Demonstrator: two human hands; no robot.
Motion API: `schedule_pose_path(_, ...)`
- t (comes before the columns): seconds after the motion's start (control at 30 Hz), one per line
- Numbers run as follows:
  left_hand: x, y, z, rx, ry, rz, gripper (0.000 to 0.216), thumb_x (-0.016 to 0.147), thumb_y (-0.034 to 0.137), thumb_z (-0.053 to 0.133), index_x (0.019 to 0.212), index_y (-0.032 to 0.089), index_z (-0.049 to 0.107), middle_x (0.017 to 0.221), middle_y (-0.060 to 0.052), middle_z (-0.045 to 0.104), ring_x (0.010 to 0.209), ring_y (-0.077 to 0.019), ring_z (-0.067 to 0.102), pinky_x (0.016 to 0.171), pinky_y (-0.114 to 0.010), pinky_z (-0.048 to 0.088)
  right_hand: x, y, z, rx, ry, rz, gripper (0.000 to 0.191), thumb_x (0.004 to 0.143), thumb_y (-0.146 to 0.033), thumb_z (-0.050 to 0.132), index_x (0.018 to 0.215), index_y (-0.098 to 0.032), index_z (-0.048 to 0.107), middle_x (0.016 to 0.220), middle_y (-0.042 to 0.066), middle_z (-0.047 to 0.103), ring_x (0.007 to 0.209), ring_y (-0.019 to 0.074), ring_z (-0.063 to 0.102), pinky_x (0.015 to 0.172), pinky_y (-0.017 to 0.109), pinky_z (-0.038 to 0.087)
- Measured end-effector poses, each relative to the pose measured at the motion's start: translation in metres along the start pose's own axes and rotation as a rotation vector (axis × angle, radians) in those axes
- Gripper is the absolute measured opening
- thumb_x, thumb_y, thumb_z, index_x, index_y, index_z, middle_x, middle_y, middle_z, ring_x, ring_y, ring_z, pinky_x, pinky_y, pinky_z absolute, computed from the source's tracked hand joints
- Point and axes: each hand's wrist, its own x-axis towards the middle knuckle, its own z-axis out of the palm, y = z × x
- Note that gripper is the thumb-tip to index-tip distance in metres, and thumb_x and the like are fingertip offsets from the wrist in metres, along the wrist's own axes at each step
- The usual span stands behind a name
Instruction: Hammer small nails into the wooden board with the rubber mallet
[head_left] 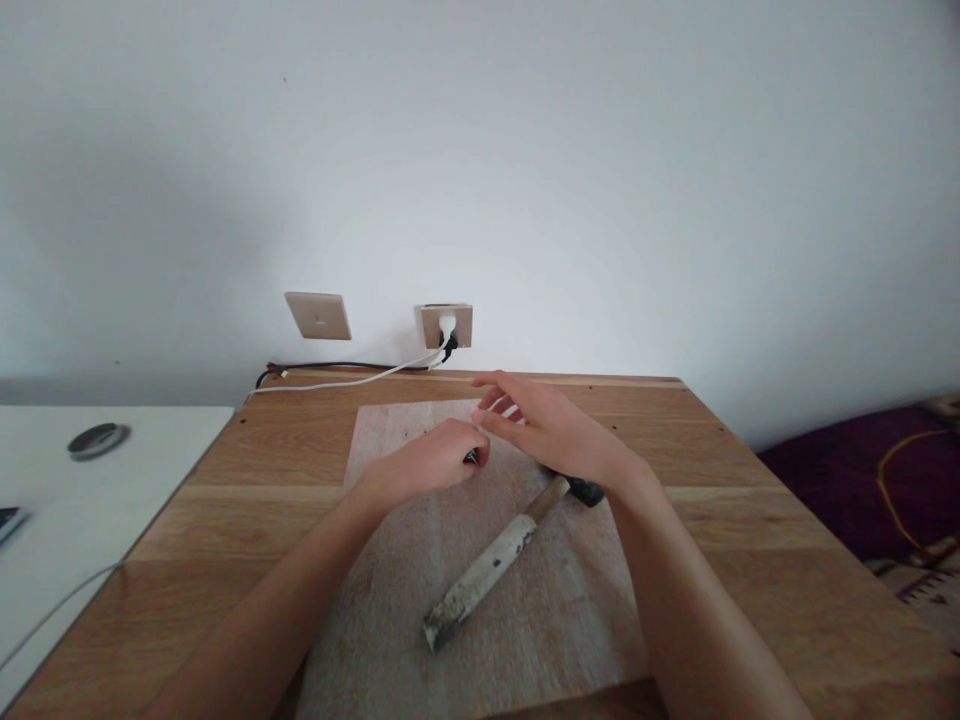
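Note:
My left hand [448,452] is closed in a fist above the far half of a thin plywood board [375,620]. A small dark, shiny bit of something shows at its curled fingers, too little to name. Just to the right, my right hand [536,420] has its fingers stretched out and slightly apart, with the tips close to the left hand and nothing in them. Below the right hand lies a hammer [487,575] with a worn, white-coated wooden handle pointing toward me. Its black head is partly hidden by the right wrist.
The board rests on a wooden table [720,560] against a white wall. Cables [337,383] run along the back edge to a wall socket [459,328]. On the left stands a white surface [82,520] with a dark round object [97,440]. Purple fabric [840,480] lies at right.

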Motion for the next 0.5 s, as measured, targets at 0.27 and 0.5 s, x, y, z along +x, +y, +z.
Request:
schedule_pose_path(0.27,-0.0034,0.006,-0.0054,-0.011,-0.048,-0.007,0.02,0.075,0.004,0.061,0.081,0.019,0.073,0.082,-0.002,0.073,0.081,-0.0198,0.067,0.074,-0.029,0.046,0.0009,-0.0002,0.0031,-0.044,-0.019,-0.001,0.038,0.103,-0.036,0.058,0.138,-0.019,0.057,0.121,0.01,0.074,0.102,0.0219,0.072,0.093,0.04,0.056)
schedule_pose_path(0.5,-0.0014,0.0044,-0.0045,0.01,-0.024,0.022,0.019,0.078,0.004,0.059,0.079,0.019,0.071,0.081,-0.002,0.072,0.079,-0.0196,0.066,0.073,-0.028,0.046,-0.001,0.0001,0.0008,-0.053,-0.069,0.013,0.039,0.103,-0.037,0.057,0.139,-0.021,0.055,0.127,0.01,0.073,0.104,0.021,0.072,0.093,0.037,0.056)
